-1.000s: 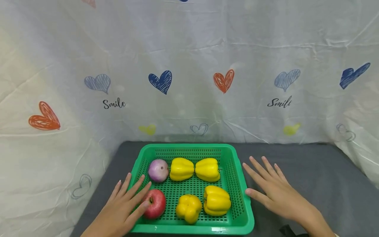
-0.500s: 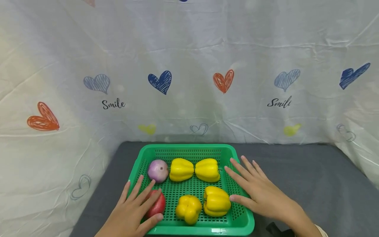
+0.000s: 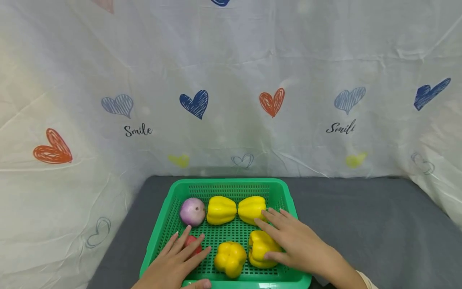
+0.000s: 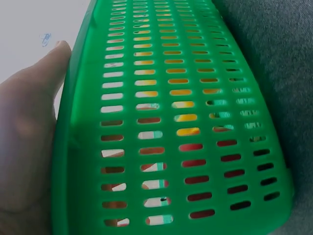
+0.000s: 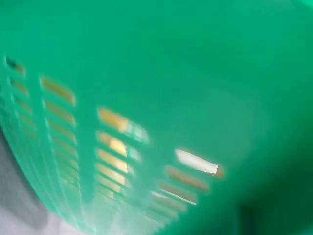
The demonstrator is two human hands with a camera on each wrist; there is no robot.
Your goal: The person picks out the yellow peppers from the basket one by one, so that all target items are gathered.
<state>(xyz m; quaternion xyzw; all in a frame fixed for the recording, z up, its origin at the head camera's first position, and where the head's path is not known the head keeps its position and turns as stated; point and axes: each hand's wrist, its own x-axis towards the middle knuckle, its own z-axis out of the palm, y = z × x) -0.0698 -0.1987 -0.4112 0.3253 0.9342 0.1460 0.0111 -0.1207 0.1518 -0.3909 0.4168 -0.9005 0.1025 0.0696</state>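
Observation:
A green slotted plastic basket [image 3: 223,182] holds several yellow bell peppers [image 3: 221,210], a purple-white onion [image 3: 192,212] at the back left and a red apple [image 3: 193,245] at the front left. My left hand [image 3: 173,263], fingers spread straight, reaches over the front left rim and covers much of the apple. My right hand [image 3: 301,243] extends over the right side with straight fingers. Its fingertips overlap the back right pepper [image 3: 251,209], its thumb the front right pepper [image 3: 260,249]. In the left wrist view, the left hand [image 4: 29,117] is beside the basket wall [image 4: 88,137]. Basket wall [image 5: 195,73] fills the blurred right wrist view.
The basket stands on a dark grey cloth-covered table [image 3: 353,224]. Behind and to the left hangs a white curtain [image 3: 223,132] printed with hearts and words.
My right hand has moved left from beside the basket to over its right side. My left hand has shifted right over the apple. The fruit and vegetables keep their places in the basket.

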